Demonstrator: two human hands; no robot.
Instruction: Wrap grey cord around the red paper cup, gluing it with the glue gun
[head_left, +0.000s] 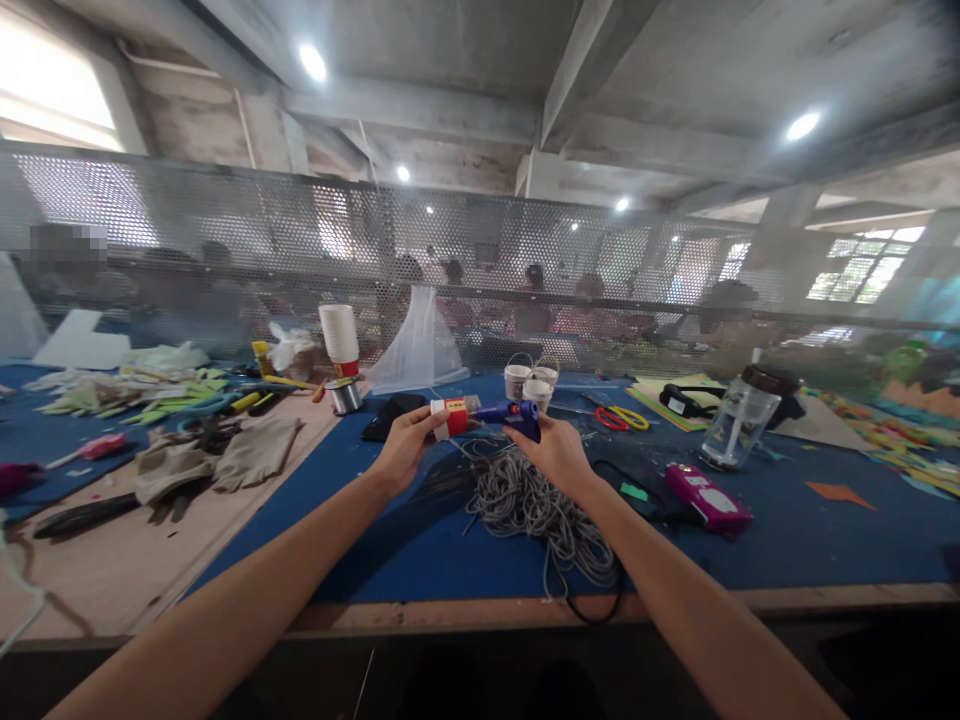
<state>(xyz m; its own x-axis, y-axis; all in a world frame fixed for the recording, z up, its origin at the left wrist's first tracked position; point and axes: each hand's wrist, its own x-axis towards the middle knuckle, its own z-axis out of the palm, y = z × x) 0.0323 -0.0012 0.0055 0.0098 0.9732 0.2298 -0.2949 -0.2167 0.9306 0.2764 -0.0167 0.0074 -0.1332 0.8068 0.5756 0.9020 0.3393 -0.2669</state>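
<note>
My left hand is closed round a small paper cup, red and white, tipped on its side. Grey cord seems to be wound round one end of it. In my right hand is a blue hot glue gun, its nozzle pointing left at the cup. Below the right hand lies a loose heap of grey cord on the blue table mat. Just behind the glue gun stand several small white cups with thin handles.
Scissors, a clear bottle and a magenta box lie to the right. Stacked paper cups, a wire spool, a black phone and gloves are left. A perforated screen runs behind.
</note>
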